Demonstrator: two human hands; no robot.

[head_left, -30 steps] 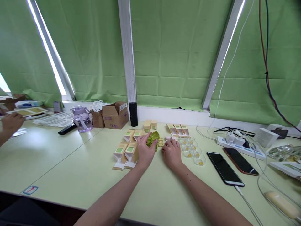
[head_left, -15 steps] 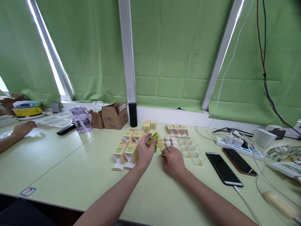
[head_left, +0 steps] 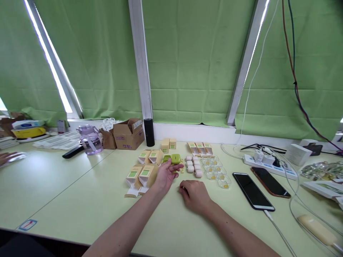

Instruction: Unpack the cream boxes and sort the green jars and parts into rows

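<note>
My left hand (head_left: 165,175) is turned partly palm up, its fingers stretched out and apart. Just beyond its fingers is a small rounded green case (head_left: 175,159), with more green cases partly hidden behind the hand. My right hand (head_left: 195,194) lies on the table with curled fingers; whatever they hold, if anything, is hidden. Small yellow pieces (head_left: 182,171) show beside my left fingertips. Pale pink cases (head_left: 189,169) stand in rows beyond my right hand, beside clear plastic shells (head_left: 213,175) with yellow spots. Opened cartons with green labels (head_left: 146,173) stand left of my left hand.
More cartons (head_left: 200,149) stand at the back near a black cylinder (head_left: 149,132). Two phones (head_left: 253,191) and a power strip (head_left: 270,166) with cables lie right. A cardboard box (head_left: 128,134) and purple jug (head_left: 90,140) stand left; another person's hand (head_left: 8,157) is far left.
My left fingers have opened and turned away from the green case, which they were around before. My right hand has drawn back from the small yellow pieces. The other person's hand moved left.
</note>
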